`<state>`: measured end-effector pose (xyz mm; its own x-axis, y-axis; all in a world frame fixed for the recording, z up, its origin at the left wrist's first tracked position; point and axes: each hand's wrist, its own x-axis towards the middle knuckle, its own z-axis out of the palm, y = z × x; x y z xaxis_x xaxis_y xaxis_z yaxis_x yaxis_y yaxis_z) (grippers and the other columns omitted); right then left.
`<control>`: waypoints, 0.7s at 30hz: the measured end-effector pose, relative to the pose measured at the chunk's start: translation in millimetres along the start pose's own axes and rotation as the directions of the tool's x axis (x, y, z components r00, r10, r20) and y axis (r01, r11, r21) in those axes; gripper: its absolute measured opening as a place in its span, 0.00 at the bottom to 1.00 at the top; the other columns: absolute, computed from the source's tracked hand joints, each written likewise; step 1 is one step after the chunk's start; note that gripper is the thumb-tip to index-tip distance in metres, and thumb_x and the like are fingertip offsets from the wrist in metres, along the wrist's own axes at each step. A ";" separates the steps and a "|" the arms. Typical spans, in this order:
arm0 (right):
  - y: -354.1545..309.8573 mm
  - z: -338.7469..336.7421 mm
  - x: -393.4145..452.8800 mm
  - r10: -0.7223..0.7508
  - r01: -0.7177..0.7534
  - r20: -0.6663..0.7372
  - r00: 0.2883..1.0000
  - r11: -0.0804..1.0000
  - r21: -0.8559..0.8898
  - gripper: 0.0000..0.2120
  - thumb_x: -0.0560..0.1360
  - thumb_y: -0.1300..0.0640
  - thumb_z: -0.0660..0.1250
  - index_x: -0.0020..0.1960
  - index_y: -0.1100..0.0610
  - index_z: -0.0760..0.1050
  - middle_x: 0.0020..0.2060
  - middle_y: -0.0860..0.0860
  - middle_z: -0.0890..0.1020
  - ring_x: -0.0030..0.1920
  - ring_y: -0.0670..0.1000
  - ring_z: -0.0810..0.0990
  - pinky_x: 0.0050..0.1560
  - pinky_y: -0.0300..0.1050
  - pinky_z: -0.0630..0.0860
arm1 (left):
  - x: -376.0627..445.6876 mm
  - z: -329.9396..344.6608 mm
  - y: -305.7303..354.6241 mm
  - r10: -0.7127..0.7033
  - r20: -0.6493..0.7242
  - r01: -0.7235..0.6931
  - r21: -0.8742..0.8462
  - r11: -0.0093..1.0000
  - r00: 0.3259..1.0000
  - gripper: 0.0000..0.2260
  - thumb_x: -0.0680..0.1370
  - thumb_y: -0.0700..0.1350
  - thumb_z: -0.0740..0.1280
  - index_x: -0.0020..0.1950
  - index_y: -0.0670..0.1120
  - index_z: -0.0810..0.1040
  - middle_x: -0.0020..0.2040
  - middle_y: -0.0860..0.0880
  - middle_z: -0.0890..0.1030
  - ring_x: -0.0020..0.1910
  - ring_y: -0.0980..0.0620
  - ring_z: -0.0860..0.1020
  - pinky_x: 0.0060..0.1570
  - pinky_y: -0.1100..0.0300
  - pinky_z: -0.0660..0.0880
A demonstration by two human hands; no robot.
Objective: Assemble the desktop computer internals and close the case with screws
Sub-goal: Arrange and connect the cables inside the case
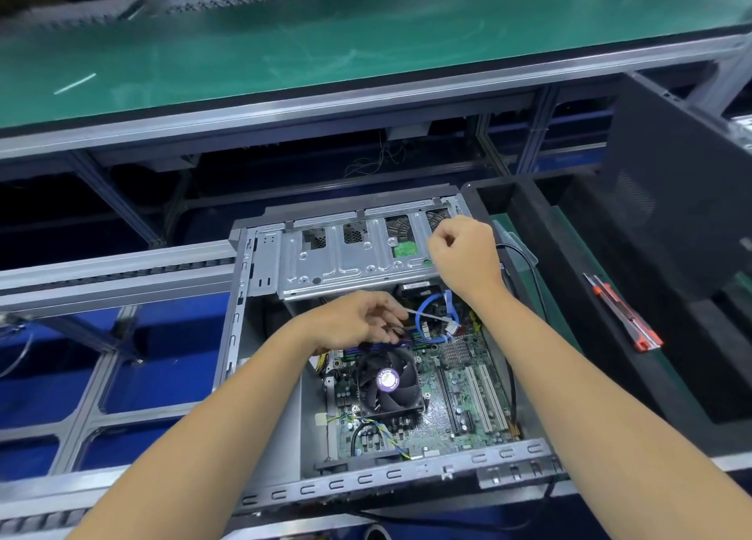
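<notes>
The open computer case (pixel 390 376) lies on its side on the frame of the work surface (pixel 122 271), its long axis running from the near rail toward the far end, open side up. Inside, the motherboard (pixel 460 401) lies flat in the near half, with the black CPU fan (pixel 387 380) just left of its middle. The metal drive cage (pixel 346 254) spans the far end, its long axis running left to right across the case. The left hand (pixel 358 323) hovers over the board just beyond the fan, its grip narrow, fingers pinching a thin white cable tie (pixel 431 315) that points rightward toward the looped blue cable (pixel 435 319). The right hand (pixel 464 254) sits at the cage's right end with fingers curled tight; what they hold, if anything, cannot be told. To the right, a black foam tray (pixel 569 295) lies beside the case, carrying 1 red-and-grey utility knife (pixel 626 315) whose length runs near to far. A green conveyor belt (pixel 325 38) runs across the background.
</notes>
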<state>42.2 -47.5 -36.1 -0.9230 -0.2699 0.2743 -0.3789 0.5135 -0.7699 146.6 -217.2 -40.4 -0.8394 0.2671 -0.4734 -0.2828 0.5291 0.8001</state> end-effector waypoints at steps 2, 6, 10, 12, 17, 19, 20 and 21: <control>0.1 -0.2 -0.1 -0.005 0.005 -0.004 1.000 1.000 0.000 0.12 0.72 0.66 0.63 0.30 0.62 0.70 0.30 0.51 0.72 0.32 0.49 0.68 0.32 0.41 0.64 | 3.9 0.2 -3.1 0.005 -0.106 0.016 0.193 0.981 0.994 0.06 0.78 0.37 0.67 0.49 0.48 0.80 0.46 0.51 0.81 0.45 0.54 0.78 0.46 0.66 0.74; 0.4 1.2 0.3 -0.010 0.010 -0.002 1.000 1.000 -0.006 0.11 0.72 0.65 0.63 0.31 0.64 0.71 0.30 0.51 0.72 0.32 0.50 0.68 0.31 0.41 0.63 | 5.8 7.8 -8.7 0.057 -0.181 0.024 0.413 0.910 0.982 0.08 0.79 0.45 0.67 0.39 0.50 0.76 0.39 0.54 0.77 0.41 0.52 0.75 0.41 0.61 0.69; 1.2 1.6 0.6 -0.008 0.008 0.000 1.000 1.000 -0.026 0.10 0.72 0.65 0.63 0.31 0.65 0.71 0.30 0.51 0.72 0.32 0.50 0.69 0.31 0.42 0.65 | 8.2 15.7 -13.1 0.059 -0.341 0.192 0.654 0.732 0.938 0.11 0.81 0.50 0.63 0.41 0.47 0.71 0.39 0.47 0.76 0.35 0.47 0.72 0.35 0.56 0.67; 1.2 1.4 0.2 -0.010 0.010 0.002 1.000 1.000 -0.029 0.10 0.72 0.65 0.63 0.31 0.65 0.71 0.30 0.52 0.72 0.32 0.51 0.69 0.31 0.42 0.65 | 10.5 16.3 -13.3 0.013 -0.369 0.221 0.583 0.782 0.929 0.10 0.81 0.46 0.65 0.43 0.42 0.74 0.40 0.45 0.77 0.32 0.50 0.72 0.35 0.56 0.69; 0.9 1.1 0.7 -0.011 0.011 -0.003 1.000 0.999 -0.032 0.11 0.72 0.65 0.63 0.30 0.62 0.70 0.29 0.50 0.71 0.31 0.49 0.68 0.31 0.41 0.63 | 7.2 13.8 -12.1 -0.056 -0.311 0.221 0.525 0.822 0.949 0.07 0.76 0.35 0.66 0.54 0.41 0.79 0.52 0.42 0.80 0.49 0.45 0.79 0.45 0.56 0.74; 0.9 0.7 1.4 -0.012 0.011 -0.007 1.000 0.999 -0.031 0.13 0.72 0.65 0.63 0.29 0.60 0.69 0.29 0.49 0.71 0.31 0.48 0.67 0.31 0.41 0.63 | 7.4 16.3 -10.3 -0.049 -0.303 0.215 0.544 0.811 0.952 0.07 0.76 0.35 0.65 0.52 0.41 0.79 0.51 0.43 0.80 0.50 0.44 0.78 0.45 0.57 0.74; 0.9 0.7 1.4 -0.012 0.012 -0.006 1.000 1.000 -0.028 0.13 0.72 0.65 0.63 0.29 0.59 0.68 0.29 0.49 0.70 0.31 0.48 0.67 0.31 0.41 0.63 | 8.0 17.5 -9.8 -0.048 -0.298 0.210 0.538 0.816 0.953 0.06 0.76 0.35 0.65 0.51 0.42 0.78 0.50 0.44 0.79 0.49 0.45 0.78 0.44 0.57 0.74; 0.7 0.9 1.1 -0.012 0.011 -0.004 1.000 1.000 -0.026 0.13 0.72 0.65 0.63 0.29 0.59 0.67 0.29 0.49 0.70 0.31 0.48 0.67 0.31 0.41 0.63 | 8.3 18.4 -9.3 -0.047 -0.295 0.206 0.538 0.818 0.954 0.05 0.75 0.35 0.65 0.50 0.43 0.77 0.48 0.45 0.78 0.47 0.46 0.77 0.43 0.58 0.73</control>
<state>41.0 -48.2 -36.9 -0.9188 -0.2729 0.2852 -0.3911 0.5315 -0.7514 150.8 -205.0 -58.5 -0.9249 -0.0076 -0.3802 -0.1548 0.9207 0.3583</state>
